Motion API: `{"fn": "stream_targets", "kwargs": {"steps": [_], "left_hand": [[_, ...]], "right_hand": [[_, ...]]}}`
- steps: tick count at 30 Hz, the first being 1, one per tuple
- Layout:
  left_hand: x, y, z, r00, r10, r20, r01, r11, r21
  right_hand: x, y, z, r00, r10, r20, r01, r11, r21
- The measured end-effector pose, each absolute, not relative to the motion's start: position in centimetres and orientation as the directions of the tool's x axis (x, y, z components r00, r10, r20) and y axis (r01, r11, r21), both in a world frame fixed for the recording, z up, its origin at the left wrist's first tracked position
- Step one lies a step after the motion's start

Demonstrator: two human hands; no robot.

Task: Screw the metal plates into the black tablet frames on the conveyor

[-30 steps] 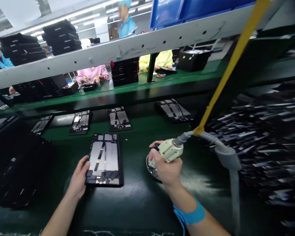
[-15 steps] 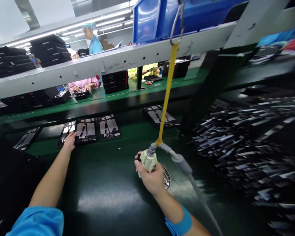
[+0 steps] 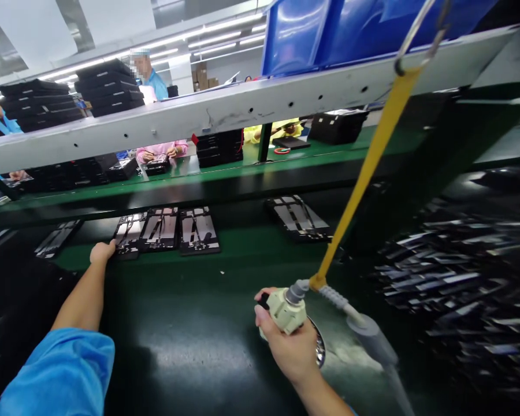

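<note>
My left hand (image 3: 101,252) is stretched far forward to the conveyor, its fingers curled at the left edge of a black tablet back panel (image 3: 127,237). Two more such panels (image 3: 199,230) lie close beside it in a row. My right hand (image 3: 288,341) is wrapped round a cream electric screwdriver (image 3: 285,311) that hangs from a yellow strap (image 3: 364,173) and trails a grey cable (image 3: 368,336). Under that hand, partly hidden, sits a round metal dish (image 3: 319,350).
Another panel (image 3: 298,216) lies further right on the green belt (image 3: 251,245). A white shelf beam (image 3: 225,112) crosses overhead with blue bins (image 3: 329,26) above. Blurred dark stacks (image 3: 459,277) fill the right side. People work at the far bench (image 3: 208,167) beside black tray stacks (image 3: 219,147).
The panel that lay before me now sits on the far belt among the others, with my left hand still at its edge. My right hand kept the screwdriver, shifting slightly.
</note>
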State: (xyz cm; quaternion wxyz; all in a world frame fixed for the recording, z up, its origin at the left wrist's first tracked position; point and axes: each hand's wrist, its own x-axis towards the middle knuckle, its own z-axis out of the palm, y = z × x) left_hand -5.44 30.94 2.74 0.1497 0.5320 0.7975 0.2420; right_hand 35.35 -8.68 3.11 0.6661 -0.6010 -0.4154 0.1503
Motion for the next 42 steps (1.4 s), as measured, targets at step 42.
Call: {"fn": "stream_targets", "kwargs": {"steps": [42], "left_hand": [[5.0,-8.3,-0.8,0.325,0.928,0.183,0.619,-0.355,0.701]], "right_hand": [[35.6,-6.9,1.7,0.605,0.606,0.517,0.381,0.35,-0.856]]}}
